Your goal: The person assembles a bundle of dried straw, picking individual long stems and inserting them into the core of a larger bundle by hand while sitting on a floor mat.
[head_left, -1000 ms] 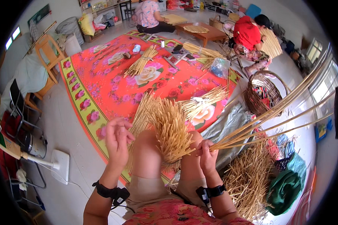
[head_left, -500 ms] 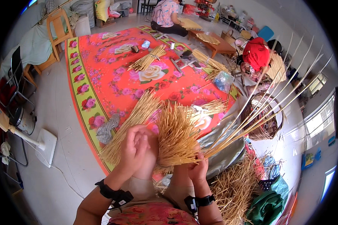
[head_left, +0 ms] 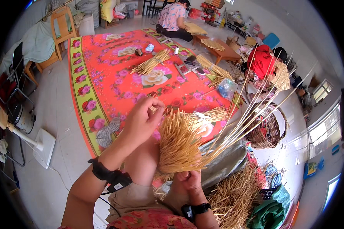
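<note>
Two bare hands at work before the lap, beside a thick straw bundle [head_left: 177, 149]. Bundle: propped around knee height, cut ends facing up toward the wearer, packed dense and slightly splayed.

Right hand [head_left: 190, 180]: tucked under the near lower edge of the bundle. Looks clenched around the lower ends of a fan of long stalks [head_left: 227, 140], judging by the fan rising to the right with no other visible support. Exact contact partly hidden; impossible to count the stalks in the grip.

Left hand [head_left: 145, 116]: raised above the left knee [head_left: 141, 160], near the bundle, apparently not touching. Fingers loosely bent, nothing visible between thumb and fingertips; reads as released.

Step in hand, by judgement: handling long stalks against the bundle. No saying from this view whether drawing out or adding in.

Next move, by judgement: calls for a firm right-hand hold, plus left fingertips free to single out stalks without dragging neighbours loose. Worth keeping long tips clear of the wicker basket [head_left: 264, 135] behind.

Nearby: loose straw heap [head_left: 233, 191] on the floor to the right; smaller tied bundle [head_left: 216, 115] on the floral mat [head_left: 114, 87], just beyond.
</note>
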{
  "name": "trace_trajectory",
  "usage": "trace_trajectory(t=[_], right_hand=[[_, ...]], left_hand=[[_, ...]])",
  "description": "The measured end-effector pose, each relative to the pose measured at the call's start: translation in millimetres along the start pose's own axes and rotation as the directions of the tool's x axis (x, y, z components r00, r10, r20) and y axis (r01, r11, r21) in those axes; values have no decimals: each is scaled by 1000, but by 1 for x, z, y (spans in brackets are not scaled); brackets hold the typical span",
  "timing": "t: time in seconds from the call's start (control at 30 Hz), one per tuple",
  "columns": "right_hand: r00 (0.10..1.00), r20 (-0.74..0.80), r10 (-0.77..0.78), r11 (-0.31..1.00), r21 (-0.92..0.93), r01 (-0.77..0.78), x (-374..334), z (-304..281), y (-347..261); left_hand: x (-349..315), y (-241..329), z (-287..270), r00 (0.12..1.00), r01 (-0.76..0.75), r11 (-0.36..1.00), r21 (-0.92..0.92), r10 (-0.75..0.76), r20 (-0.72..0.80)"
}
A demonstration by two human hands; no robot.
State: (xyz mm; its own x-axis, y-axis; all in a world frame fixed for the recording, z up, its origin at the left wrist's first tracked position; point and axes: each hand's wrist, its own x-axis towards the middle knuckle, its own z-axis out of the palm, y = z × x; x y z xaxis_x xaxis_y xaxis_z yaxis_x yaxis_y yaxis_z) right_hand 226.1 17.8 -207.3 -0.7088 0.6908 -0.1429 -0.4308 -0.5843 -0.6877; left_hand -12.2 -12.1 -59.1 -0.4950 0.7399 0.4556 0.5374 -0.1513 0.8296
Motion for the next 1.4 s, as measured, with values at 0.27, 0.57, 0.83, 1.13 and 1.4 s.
trace_trajectory(t=[0.27,0.57,0.83,1.13,1.4], right_hand=[[996,22,92,992,81,-93,1,0,-7],[987,146,67,995,58,-76,4,-4,-8],[994,82,68,995,67,-74,3,3,-11],[995,85,61,995,78,-67,2,0,-10],[992,115,54,990,124,-68,2,-3,-6]], left_hand=[[22,5,1,966,91,996,-24,-83,246],[33,12,5,936,-9,1000,11,5,352],[35,16,3,934,-98,993,68,68,352],[64,62,-26,975,-145,980,-135,165,147],[73,106,-43,961,-273,884,-380,267,-69]])
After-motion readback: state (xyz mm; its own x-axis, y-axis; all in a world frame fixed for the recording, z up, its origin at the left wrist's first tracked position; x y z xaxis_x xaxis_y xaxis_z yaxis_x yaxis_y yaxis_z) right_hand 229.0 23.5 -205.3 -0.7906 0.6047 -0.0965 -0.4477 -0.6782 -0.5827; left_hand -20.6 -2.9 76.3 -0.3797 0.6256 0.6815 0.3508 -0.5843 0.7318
